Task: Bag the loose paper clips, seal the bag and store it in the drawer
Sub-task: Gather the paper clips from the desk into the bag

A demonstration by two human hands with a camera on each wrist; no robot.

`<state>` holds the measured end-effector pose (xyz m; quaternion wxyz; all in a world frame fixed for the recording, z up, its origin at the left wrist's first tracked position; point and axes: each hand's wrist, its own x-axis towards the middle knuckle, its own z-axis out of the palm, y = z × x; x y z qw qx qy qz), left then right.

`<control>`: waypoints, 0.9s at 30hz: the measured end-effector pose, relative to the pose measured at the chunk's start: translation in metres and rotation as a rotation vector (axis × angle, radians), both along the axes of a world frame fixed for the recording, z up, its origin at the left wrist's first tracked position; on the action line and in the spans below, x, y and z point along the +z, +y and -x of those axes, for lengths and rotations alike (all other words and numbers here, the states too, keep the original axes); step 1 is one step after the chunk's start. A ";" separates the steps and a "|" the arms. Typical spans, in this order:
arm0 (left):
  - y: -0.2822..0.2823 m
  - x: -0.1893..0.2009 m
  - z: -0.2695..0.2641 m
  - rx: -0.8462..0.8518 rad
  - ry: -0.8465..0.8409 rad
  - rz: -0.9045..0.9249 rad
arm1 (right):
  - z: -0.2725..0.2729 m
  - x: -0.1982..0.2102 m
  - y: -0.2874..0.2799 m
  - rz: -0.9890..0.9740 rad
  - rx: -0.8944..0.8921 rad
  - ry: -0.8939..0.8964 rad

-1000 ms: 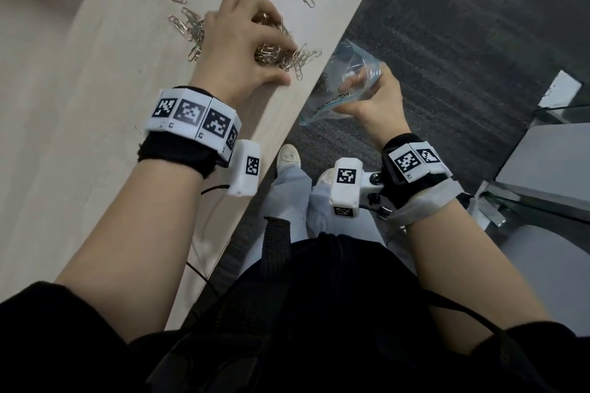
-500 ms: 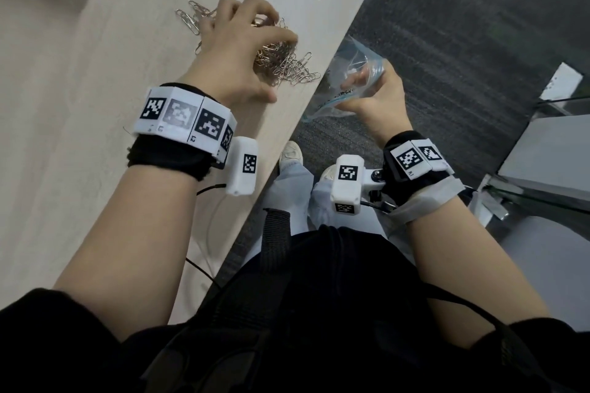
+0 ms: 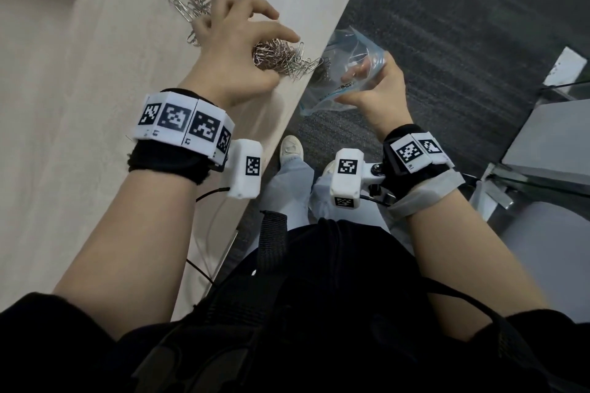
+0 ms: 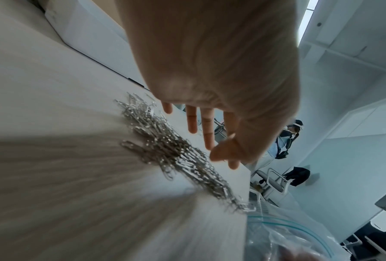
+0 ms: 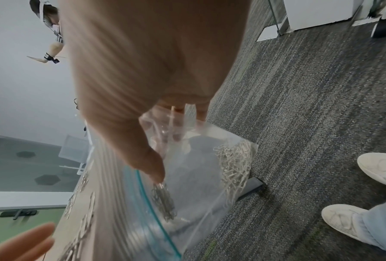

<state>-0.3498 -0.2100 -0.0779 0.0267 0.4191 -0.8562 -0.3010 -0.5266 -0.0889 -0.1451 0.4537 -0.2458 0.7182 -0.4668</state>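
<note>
The heap of paper clips lies on the counter right at its long edge, its trailing end reaching the lip, and the open mouth of the clear zip bag hangs just past and below that same edge. The pile stretches out toward the edge, so its long axis points from the left hand straight at the bag. That hand is the nearer one: it arches over the inner side of the heap with fingers spread and fairly straight, gripping nothing, placed as if to sweep. The right hand is off the counter over the carpet, fingers and thumb pinching the bag's rim to keep the mouth wide; a clump of clips already sits in the bottom corner of the bag in the right wrist view. The next push should probably run outward across the edge. Further clips lie scattered toward the counter's far end, well apart from the heap.
</note>
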 end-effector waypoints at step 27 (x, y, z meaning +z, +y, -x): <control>0.062 -0.022 0.109 0.118 -0.125 -0.027 | 0.068 0.026 0.070 0.048 -0.092 0.001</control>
